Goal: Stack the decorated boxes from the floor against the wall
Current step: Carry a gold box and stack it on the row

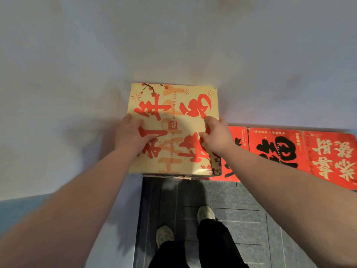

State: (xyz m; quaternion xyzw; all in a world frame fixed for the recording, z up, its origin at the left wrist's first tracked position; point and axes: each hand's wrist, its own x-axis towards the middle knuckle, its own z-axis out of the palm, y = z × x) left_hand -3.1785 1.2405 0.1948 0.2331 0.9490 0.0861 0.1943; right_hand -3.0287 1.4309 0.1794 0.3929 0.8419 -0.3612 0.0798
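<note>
- A cream box (173, 128) printed with large red characters, plum blossom and "HAPPY NEW YEAR" lies flat-topped at the top of a stack, its far edge against the pale wall (173, 45).
- The left hand (133, 136) rests on the box's left side, the thumb up along the left edge and the fingers spread flat over the lid; the fingers look fairly straight and press rather than wrap.
- The right hand (216, 136) sits on the box's right side, with its fingers bent and their tips on the lid near the right edge; whether it hooks round the edge cannot be told.
- Under the near edge of the cream box a thin band of another patterned box (185, 176) shows.
- To the right, lower than the cream lid, red boxes stand side by side along the wall: one with black characters (276, 149), one further right with cream characters (332, 157), and a strip of a third (231, 167) just beside the stack, partly hidden by the right forearm.
- The wall is plain, whitish and a little shadowed around the hands.
- The floor (241, 219) is dark grey tile with pale joints.
- On the near left a pale blue-grey surface (119, 219) runs down beside the floor.
- The person's two shoes (205, 213) and dark trouser legs stand on the tiles below the stack.
</note>
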